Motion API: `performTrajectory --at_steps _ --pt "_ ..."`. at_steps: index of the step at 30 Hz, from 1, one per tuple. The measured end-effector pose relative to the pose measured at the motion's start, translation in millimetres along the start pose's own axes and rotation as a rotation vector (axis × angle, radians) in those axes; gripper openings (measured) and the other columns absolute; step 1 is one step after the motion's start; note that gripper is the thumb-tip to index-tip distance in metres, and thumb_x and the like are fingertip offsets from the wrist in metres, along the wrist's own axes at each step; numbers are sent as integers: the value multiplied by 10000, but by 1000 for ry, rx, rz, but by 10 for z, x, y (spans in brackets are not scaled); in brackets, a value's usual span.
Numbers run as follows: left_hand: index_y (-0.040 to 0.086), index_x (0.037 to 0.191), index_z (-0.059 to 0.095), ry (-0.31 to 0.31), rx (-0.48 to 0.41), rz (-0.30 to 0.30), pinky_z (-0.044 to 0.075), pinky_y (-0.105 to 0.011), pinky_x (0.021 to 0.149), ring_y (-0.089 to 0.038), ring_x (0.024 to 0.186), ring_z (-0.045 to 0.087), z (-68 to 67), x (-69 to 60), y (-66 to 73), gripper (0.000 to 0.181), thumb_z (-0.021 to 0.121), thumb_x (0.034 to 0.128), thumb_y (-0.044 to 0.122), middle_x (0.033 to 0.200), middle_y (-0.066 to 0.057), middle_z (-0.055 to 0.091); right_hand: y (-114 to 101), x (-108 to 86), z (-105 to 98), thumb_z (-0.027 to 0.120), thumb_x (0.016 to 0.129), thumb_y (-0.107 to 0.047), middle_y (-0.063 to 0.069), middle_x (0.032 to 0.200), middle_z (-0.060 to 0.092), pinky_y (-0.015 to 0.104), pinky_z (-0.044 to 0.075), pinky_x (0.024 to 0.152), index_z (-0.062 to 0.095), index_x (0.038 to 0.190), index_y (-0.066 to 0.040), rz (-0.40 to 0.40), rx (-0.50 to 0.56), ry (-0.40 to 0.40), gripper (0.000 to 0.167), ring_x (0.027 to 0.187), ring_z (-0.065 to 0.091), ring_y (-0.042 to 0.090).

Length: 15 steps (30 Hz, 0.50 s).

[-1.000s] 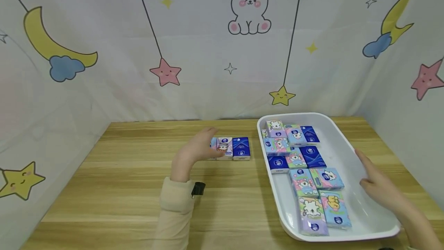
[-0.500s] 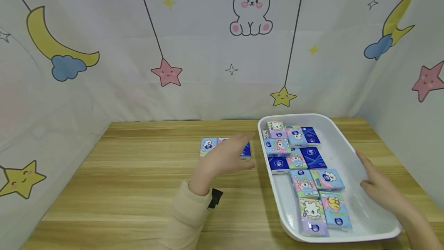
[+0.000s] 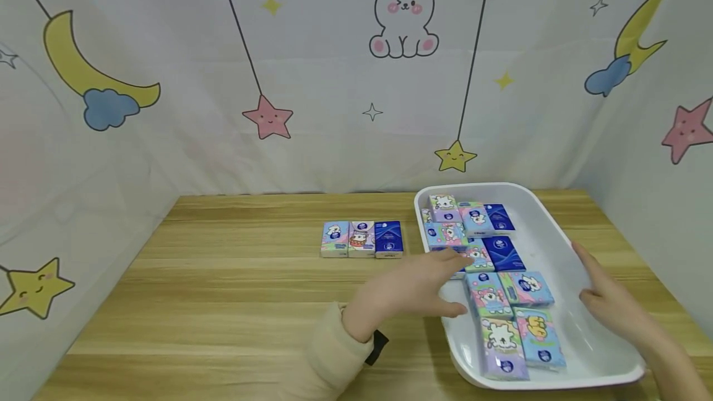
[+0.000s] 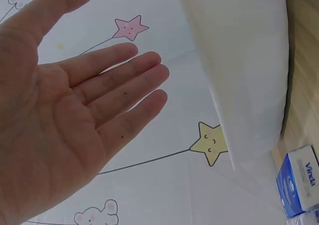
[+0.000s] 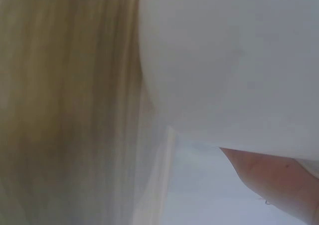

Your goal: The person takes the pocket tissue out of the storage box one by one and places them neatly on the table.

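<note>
My left hand [image 3: 409,286] hovers over the left rim of the white tray [image 3: 579,327], fingers extended and thumb apart. In the left wrist view the palm and fingers of that hand [image 4: 94,95] are bare, holding nothing. At the tray's right side my right hand [image 3: 618,308] rests on the rim, index finger stretched along it. Inside the tray lie several tissue packs, among them a dark blue pack [image 3: 503,253] and a purple pack [image 3: 504,348]. Part of another blue pack is hidden behind my left hand. The right wrist view shows the tray's outer wall [image 5: 224,70] and a bit of finger.
On the wooden table [image 3: 223,302], left of the tray, three packs stand in a touching row: a light blue one [image 3: 335,239], a patterned one [image 3: 361,239] and a dark blue one [image 3: 388,239]. A printed white curtain [image 3: 323,67] hangs behind.
My left hand has moved right, from above the row of packs to the tray's left rim, uncovering the row. The right hand has stayed at the tray's right side.
</note>
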<state>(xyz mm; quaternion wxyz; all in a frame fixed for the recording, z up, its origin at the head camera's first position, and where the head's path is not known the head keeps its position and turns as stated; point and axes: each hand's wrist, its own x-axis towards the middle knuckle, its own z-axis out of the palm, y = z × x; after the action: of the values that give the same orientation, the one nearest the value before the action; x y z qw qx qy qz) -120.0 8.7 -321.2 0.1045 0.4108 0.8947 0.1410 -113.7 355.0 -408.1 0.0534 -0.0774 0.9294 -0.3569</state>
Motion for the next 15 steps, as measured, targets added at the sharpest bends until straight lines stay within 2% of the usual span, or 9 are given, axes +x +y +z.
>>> performTrajectory --at_steps 5,10,15 --pt "182 1466 399 -17 124 22 414 -221 1077 -104 1346 451 111 68 158 690 623 887 483 1485 31 445 24 3 7 366 836 141 406 1510 14 768 202 969 -108 1527 -57 -21 -4 12 861 1252 206 687" --pt "197 1448 429 -19 231 83 436 -173 1030 -61 1265 508 257 129 289 710 615 863 554 1406 69 509 28 14 0 376 833 139 414 1502 44 763 267 936 -108 1523 -44 -13 -38 10 863 1231 252 684" --pt "232 1442 433 -57 232 117 436 -145 1007 -23 1238 505 383 180 355 704 623 853 568 1383 112 506 25 15 -4 373 836 139 412 1504 36 769 247 951 -111 1525 -55 -9 -30 7 864 1238 234 686"
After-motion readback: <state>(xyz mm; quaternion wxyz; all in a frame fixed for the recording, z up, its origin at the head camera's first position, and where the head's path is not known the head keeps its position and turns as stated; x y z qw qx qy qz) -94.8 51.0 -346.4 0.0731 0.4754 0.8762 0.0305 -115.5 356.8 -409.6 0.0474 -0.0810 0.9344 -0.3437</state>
